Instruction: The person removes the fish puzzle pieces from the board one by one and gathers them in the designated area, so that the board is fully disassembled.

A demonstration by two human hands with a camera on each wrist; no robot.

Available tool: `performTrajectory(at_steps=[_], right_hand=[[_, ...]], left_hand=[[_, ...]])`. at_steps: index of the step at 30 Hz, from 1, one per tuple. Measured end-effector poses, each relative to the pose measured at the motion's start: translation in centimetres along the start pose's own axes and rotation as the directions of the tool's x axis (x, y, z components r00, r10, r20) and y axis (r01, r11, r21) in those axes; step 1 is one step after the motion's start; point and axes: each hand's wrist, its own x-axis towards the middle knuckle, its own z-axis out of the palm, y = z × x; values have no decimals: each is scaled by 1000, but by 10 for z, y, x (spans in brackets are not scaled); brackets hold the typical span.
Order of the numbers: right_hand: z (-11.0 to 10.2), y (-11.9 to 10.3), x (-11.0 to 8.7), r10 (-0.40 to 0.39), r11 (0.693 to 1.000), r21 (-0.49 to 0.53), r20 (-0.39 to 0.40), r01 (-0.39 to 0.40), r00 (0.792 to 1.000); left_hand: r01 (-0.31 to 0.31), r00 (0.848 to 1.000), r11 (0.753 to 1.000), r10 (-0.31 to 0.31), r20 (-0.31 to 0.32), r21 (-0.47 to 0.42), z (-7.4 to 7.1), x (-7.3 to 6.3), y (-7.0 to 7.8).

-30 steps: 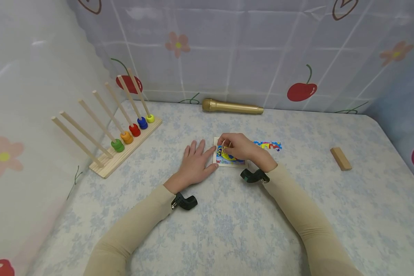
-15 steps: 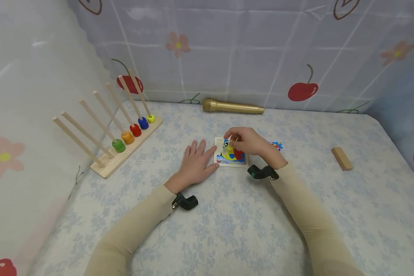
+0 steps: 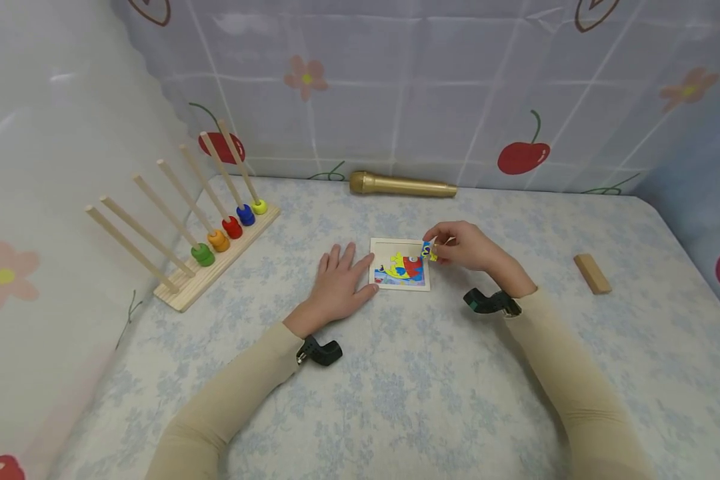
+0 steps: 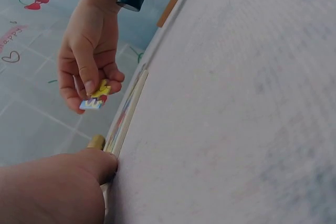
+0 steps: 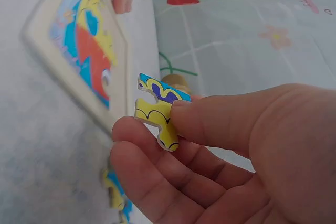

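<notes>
1. Jigsaw piece (image 5: 149, 109): located at the centre of the right wrist frame, and just right of centre in the head frame. Its face is yellow with blue and purple areas. In the head frame it appears at the right edge of the puzzle tray.
2. Right hand (image 3: 465, 245): pinches the jigsaw piece between thumb and fingertips; the remaining fingers are curled.
3. Puzzle tray (image 3: 381, 253): lies flat at the centre of the head frame. A pale rim surrounds it. Bare board shows along its upper part.
4. Fish picture (image 3: 405, 268): fills the lower and right parts of the tray, in yellow, red and blue.
5. Left hand (image 3: 338, 287): lies palm down left of the tray with fingers extended and spread. Index fingertip and thumb tip touch the tray's left edge.
6. Loose pieces (image 5: 116, 190): partly visible at the lower left of the right wrist frame, beyond the fingers.
7. Gold microphone (image 3: 403, 185): lies sideways at upper centre of the head frame.
8. Wooden block (image 3: 593, 274): lies on the right side of the head frame.
9. Peg stand (image 3: 192, 295): stands at left of the head frame. Five of its seven upright pegs carry beads: green, orange, red, blue, yellow.
10. Patterned tablecloth (image 3: 360, 413): lies beneath these items.
</notes>
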Motion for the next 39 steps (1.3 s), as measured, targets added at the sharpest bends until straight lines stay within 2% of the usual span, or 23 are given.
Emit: performTrajectory(at_steps=[4,10,18,24,32,39], right_hand=[[0,7,-4,24,1000,-15,0,-24,1000],[1,11,-9,17,997,-80,-20,-19,1000],[1,20,-16,22,996,-90,-27,-24,999],[3,24,-16,24,996,-88,-32,-27,999],[7,25,-14,61,990,-125,-48,-66,997],[9,27,-15,-5,982,-189,-68,-8,998]], left_hand=[[-1,1000,1000,1,3,5,0,0,-1],[-1,1000,1000,1,7,6,0,0,-1],[-2,1000,1000,2,19,3,-1,0,0],[5,1000,1000,-5,14,-2,-3,-1,1],[1,1000,1000,-1,15,-7,-2,-1,1],[-2,1000,1000,2,8,-15,-1,-1,0]])
